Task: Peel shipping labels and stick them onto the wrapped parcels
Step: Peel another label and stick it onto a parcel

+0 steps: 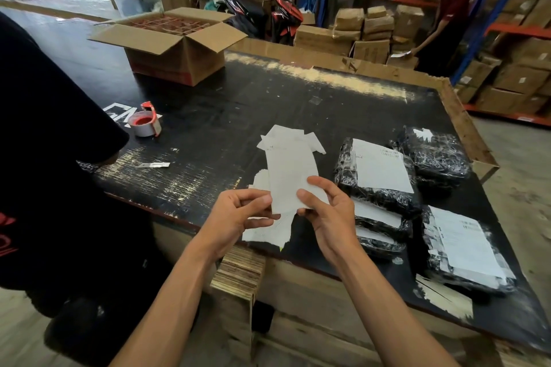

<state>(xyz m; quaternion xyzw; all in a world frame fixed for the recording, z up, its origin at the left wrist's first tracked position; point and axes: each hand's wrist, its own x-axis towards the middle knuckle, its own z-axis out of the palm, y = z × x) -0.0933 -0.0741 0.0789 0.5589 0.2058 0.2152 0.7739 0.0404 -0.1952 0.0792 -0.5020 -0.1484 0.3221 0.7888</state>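
1. The left hand (238,211) curls its fingers round the near left edge of a shipping label (290,176), thumb on top, pinching the paper at its lower corner.
2. The right hand (325,211) grips the same label from the right, thumb laid across its face and the fingers bent in behind; both hands hold it raised just above the near edge of the black table (268,92).
3. More loose labels (265,234) lie under the hands on the table.
4. Right of the hands sit wrapped parcels: a near one (465,250) with a label stuck on, a stack (378,182) beside it, its top one labelled, and a far one (435,152).
5. Farther left stand a tape dispenser (146,122) and an open cardboard box (173,45).
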